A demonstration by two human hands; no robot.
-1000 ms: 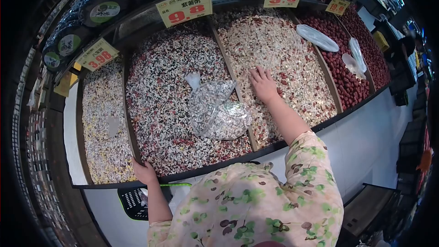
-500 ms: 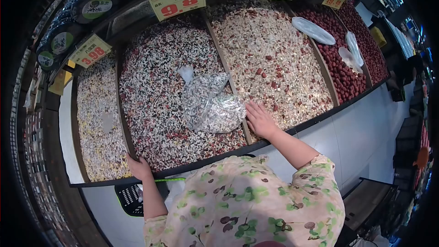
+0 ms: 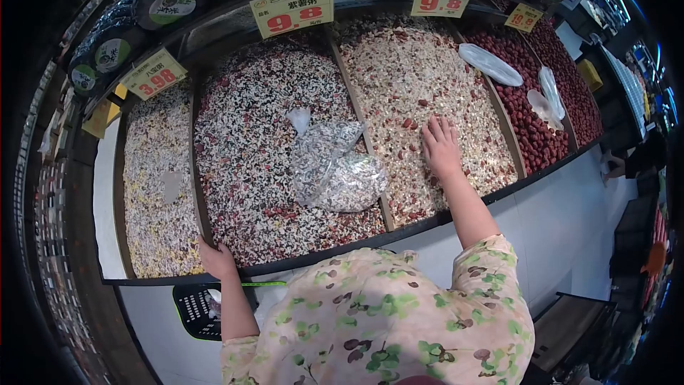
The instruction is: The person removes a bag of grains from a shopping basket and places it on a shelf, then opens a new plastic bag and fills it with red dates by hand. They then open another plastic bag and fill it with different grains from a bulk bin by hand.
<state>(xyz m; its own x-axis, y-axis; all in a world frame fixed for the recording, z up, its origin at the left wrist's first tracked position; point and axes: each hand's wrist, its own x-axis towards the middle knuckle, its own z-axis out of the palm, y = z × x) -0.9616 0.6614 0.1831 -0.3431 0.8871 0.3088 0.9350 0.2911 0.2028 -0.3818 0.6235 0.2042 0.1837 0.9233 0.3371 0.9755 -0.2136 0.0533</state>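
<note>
My right hand (image 3: 441, 147) lies palm down on a pale grain mix (image 3: 399, 64) dotted with red dates, its fingers stretched and slightly apart. Nothing shows in it. To its left, a knotted clear plastic bag of mixed grains (image 3: 338, 167) rests on a dark-and-white rice mix (image 3: 271, 114), against the wooden divider. At the front edge of the bins, my left hand (image 3: 216, 259) is closed over the end of the left wooden divider (image 3: 194, 164), thumb on the right side. Part of its fingers is hidden.
A yellowish grain mix (image 3: 153, 228) with a small clear scoop-like piece fills the left bin. Red dates (image 3: 527, 114) with plastic bag rolls (image 3: 490, 64) lie to the right. Price signs (image 3: 293, 11) stand along the back. A black basket (image 3: 199, 310) sits on the floor below.
My right hand has moved from beside the bag up and right, onto the middle of the pale mix. My left hand stays at the divider. The view has shifted slightly.
</note>
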